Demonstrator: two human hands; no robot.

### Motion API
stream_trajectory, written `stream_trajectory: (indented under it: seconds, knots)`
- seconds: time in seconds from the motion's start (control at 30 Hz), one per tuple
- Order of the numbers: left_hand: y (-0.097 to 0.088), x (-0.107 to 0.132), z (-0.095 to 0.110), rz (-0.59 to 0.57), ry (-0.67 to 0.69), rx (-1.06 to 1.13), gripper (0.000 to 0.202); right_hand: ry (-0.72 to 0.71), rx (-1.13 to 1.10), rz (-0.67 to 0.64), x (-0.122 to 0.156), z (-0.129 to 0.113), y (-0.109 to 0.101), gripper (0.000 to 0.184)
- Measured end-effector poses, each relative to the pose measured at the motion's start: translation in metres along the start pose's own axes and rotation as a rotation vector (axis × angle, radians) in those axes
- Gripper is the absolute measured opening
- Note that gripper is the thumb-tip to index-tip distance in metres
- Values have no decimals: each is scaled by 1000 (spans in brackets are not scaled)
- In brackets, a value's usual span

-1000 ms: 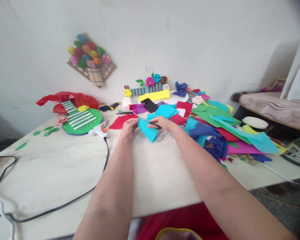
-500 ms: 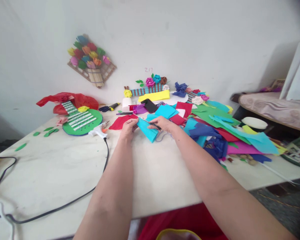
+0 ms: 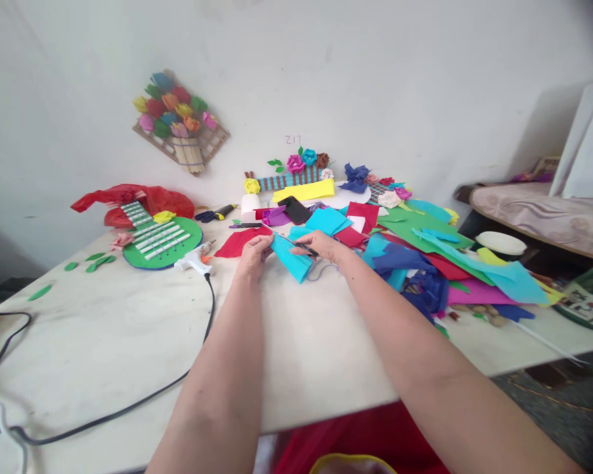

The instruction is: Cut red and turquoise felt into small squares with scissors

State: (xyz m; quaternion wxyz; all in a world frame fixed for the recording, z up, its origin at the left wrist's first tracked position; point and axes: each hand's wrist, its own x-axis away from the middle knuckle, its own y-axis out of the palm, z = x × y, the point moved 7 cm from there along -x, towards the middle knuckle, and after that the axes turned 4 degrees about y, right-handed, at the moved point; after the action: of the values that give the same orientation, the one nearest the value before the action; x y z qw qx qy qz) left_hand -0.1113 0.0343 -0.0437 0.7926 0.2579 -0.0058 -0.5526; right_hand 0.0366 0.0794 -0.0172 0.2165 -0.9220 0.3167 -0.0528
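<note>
A folded piece of blue crepe paper [image 3: 293, 261] hangs from my left hand [image 3: 255, 253], whose fingers pinch its upper left end. Scissors [image 3: 304, 247] with dark handles are gripped in my right hand [image 3: 325, 245], their blades pointing up and left across the paper's top edge. Whether the blades are apart is too small to tell. Behind the left hand lies a piece of red paper [image 3: 234, 243]. More blue paper [image 3: 329, 221] is stacked just beyond the right hand.
At left, a white glue gun [image 3: 195, 261] with a black cord [image 3: 143, 395] lies beside a green guitar-shaped craft [image 3: 180, 227]. Coloured paper [image 3: 425, 230] is heaped at right. Pliers [image 3: 217, 212], a black phone-like object [image 3: 294, 210] and paper flowers [image 3: 296, 163] stand farther back.
Almost nothing differs. Both hands keep hold of the paper and the scissors in nearly the same place, and the view has shifted very slightly.
</note>
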Motion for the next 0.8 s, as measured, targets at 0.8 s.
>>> stream_trajectory:
  seconds: [0.8]
  knots:
    - [4, 4, 3, -9, -19, -17, 26, -46, -49, 87, -2, 0, -8, 31]
